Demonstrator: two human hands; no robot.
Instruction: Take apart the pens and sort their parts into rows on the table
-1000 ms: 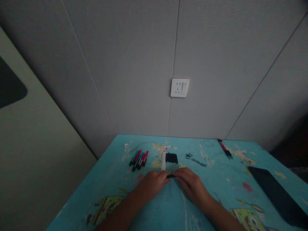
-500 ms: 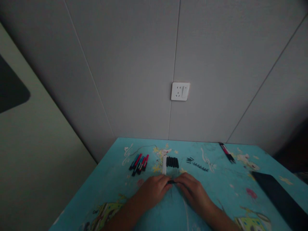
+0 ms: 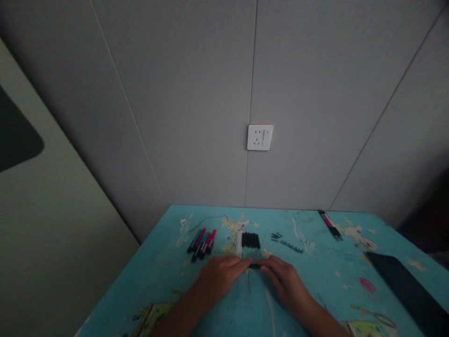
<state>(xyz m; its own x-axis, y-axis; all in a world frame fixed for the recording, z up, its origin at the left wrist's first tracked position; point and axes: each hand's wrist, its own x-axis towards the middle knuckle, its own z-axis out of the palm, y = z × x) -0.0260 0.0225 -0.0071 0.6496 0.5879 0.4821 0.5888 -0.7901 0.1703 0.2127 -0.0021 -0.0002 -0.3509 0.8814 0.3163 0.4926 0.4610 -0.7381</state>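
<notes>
A short black tube-like piece (image 3: 255, 266), perhaps a pen part, lies crosswise between my two hands. My left hand (image 3: 220, 277) has its fingers closed on the left end of it. At the other end, my right hand (image 3: 285, 280) grips it with bent fingers. Just beyond the hands, several similar black tubes (image 3: 250, 240) lie side by side in a row. Thin white sticks (image 3: 239, 243) rest along the left of that row. Farther right are several small dark pieces (image 3: 292, 246), some loosely heaped and others in a slanting line.
Red and blue pens (image 3: 202, 244) with dark ends lie in a bunch at the left. More pens (image 3: 330, 225) are at the back right. A dark flat board (image 3: 407, 285) lies along the right side of the patterned blue table (image 3: 140, 276). A wall socket (image 3: 260, 137) is behind.
My left thumb and finger have stretched out along the black piece, and both hands have shifted slightly to the right. The camera view has tilted a little.
</notes>
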